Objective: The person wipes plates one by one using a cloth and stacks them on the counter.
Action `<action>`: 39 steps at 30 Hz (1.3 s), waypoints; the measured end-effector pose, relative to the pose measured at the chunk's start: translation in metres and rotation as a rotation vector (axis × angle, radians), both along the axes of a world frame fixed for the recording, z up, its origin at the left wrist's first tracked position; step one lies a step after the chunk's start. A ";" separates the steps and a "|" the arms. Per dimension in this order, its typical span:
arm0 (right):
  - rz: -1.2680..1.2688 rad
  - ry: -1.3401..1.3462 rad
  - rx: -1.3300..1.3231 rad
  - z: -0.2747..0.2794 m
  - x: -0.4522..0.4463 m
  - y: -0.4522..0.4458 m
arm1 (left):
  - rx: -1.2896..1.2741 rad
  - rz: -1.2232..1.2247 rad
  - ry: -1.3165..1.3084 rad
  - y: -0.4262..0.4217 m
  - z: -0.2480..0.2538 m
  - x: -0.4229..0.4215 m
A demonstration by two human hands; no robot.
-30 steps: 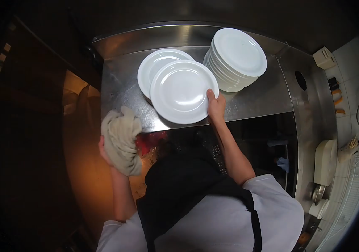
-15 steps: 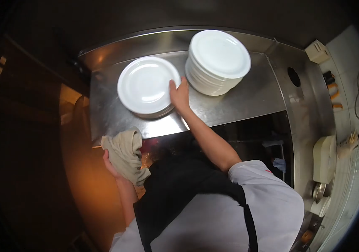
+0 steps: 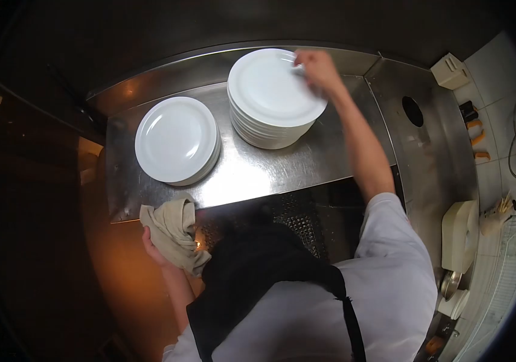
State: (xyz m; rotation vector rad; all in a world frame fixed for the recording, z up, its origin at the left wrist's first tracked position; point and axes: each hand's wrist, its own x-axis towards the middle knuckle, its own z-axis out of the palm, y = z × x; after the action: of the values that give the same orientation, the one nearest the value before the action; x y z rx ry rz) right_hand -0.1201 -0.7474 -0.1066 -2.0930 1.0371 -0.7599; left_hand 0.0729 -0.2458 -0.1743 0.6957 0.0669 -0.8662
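Note:
My left hand is wrapped round a bunched beige cloth in front of the counter's near left corner. Two stacks of round white plates stand on the steel counter. The lower left stack has no hand on it. The taller right stack is farther back. At the right rim of its top plate is my right hand, fingers bent over the edge. Motion blurs this hand, so I cannot tell whether it grips the plate.
The steel counter has a raised back edge and a round dark hole at its right. A beige box and orange-handled tools are by the tiled wall. A pale bin-like container stands nearer. Perforated dark matting shows below.
My right hand has left the left stack and moved right and back to the right stack's top plate. My left hand still holds the cloth. The view has shifted slightly.

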 end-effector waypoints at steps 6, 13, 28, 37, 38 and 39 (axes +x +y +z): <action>-0.116 -0.136 -0.071 0.046 -0.054 -0.050 | 0.004 0.017 0.009 -0.009 -0.009 -0.025; 0.315 -0.177 0.401 0.026 -0.057 -0.015 | -0.010 -0.033 -0.051 -0.040 0.006 -0.043; -0.111 0.390 -0.297 -0.155 -0.232 0.207 | 0.031 -0.134 -0.235 -0.100 0.033 -0.065; -0.364 -0.515 0.698 -0.163 -0.277 0.254 | 0.099 -0.205 -0.294 -0.131 0.051 -0.081; -0.372 -0.765 0.863 -0.152 -0.276 0.248 | 0.102 -0.213 -0.290 -0.131 0.052 -0.080; -0.376 -1.027 1.022 -0.136 -0.274 0.242 | 0.099 -0.208 -0.309 -0.132 0.061 -0.083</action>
State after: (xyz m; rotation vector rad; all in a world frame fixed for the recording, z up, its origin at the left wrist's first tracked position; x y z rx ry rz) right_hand -0.3944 -0.5058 -0.2430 -0.4977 0.8876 -1.0054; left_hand -0.0101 -0.3773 -0.1132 0.9346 -0.2442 -0.9486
